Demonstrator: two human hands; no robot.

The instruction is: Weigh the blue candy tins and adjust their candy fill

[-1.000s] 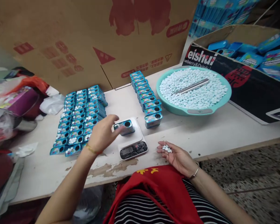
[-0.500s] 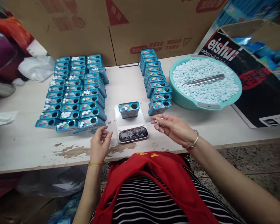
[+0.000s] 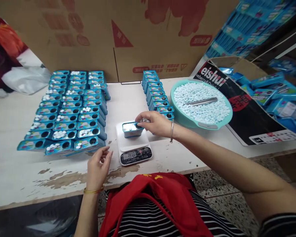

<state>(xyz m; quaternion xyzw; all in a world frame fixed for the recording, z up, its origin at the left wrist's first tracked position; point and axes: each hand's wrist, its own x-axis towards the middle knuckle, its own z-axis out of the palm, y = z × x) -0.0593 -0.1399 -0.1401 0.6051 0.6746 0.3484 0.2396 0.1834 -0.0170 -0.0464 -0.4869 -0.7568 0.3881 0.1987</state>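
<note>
A blue tin (image 3: pixel 132 130) with a round opening stands upright on a white digital scale (image 3: pixel 135 156). My right hand (image 3: pixel 155 123) is over the tin's right end, its fingers pinched on small white candies (image 3: pixel 145 120). Left of the scale, my left hand (image 3: pixel 99 164) hovers at the table's front with fingers curled and thumb apart, holding nothing. To the right, a teal basin (image 3: pixel 173 98) is full of pale candies, with a metal scoop (image 3: pixel 202 101) lying on them. Behind my right hand runs a row of blue tins (image 3: pixel 155 89).
Rows of blue tins (image 3: pixel 66 118), several with white candies on top, cover the left of the table (image 3: pixel 10 174). A cardboard box (image 3: pixel 88 39) stands behind. At right, an open carton (image 3: pixel 236 108) holds blue tins. A plastic bag (image 3: pixel 26 79) lies far left.
My right hand has moved left, from beside the scale to over the tin on it. The head view has shifted, showing more of the right carton. My left hand keeps its curled pose.
</note>
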